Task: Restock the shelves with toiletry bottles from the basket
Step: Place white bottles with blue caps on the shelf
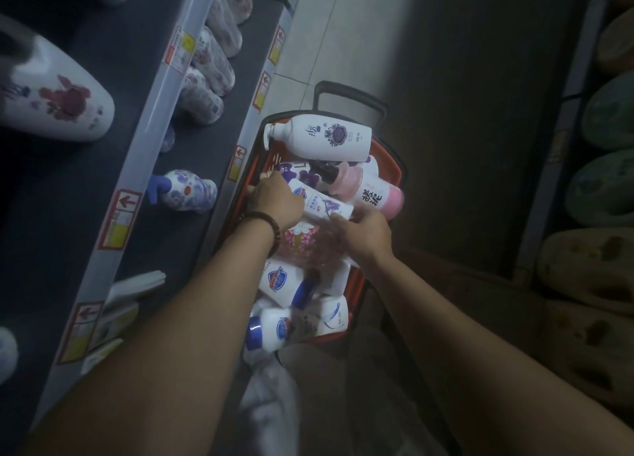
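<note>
Pale floor tiles lay at twelve o'clock; rounded greenish packs lined three o'clock; red-and-yellow price tags sat at nine o'clock.

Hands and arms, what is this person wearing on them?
No sleeves show on either arm, and there are no gloves on the left hand or the right hand. A dark beaded bracelet circles the left wrist; the right wrist has nothing on it.
</note>
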Tool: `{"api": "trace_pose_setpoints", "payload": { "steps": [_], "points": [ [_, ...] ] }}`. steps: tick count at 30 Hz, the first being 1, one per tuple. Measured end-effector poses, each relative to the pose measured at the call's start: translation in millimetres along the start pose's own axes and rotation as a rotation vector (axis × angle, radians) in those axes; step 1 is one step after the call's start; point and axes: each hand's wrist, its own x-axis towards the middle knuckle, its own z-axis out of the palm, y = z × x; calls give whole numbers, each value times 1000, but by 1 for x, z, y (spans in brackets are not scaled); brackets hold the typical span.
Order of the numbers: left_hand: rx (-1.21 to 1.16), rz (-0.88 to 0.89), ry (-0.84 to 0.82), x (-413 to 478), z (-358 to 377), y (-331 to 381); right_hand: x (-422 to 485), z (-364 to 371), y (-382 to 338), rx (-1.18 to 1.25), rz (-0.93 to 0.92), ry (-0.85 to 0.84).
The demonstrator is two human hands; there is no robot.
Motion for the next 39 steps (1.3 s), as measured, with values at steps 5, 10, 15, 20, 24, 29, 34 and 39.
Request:
{"api": "trace_pose_setpoints", "payload": {
  "steps": [5, 10, 15, 20, 24, 29, 34, 39],
  "points": [
    [-51, 21, 36, -2, 0, -3, -4, 1, 0, 48, 9, -48],
    [-151, 61, 138, -7, 1, -3, -10, 5, 3, 131, -8, -16],
    [-262, 111, 248, -13, -5, -1, -20, 9, 1, 224, -7, 39],
    [-400, 170, 284, -22, -16, 0, -32, 10, -5, 251, -46, 110],
    [-565, 219, 287, -34, -26, 0, -39, 4, -10, 302, -53, 140],
    [-822, 244, 199, -47, -36, 2, -53, -8, -20, 340, -88, 143],
    [-1068, 242, 69, -66, -46, 6, -73, -14, -36, 368, -113, 123],
    [-1146, 283, 30, -95, -61, 10, -101, -19, -56, 378, -211, 52]
  ]
}}
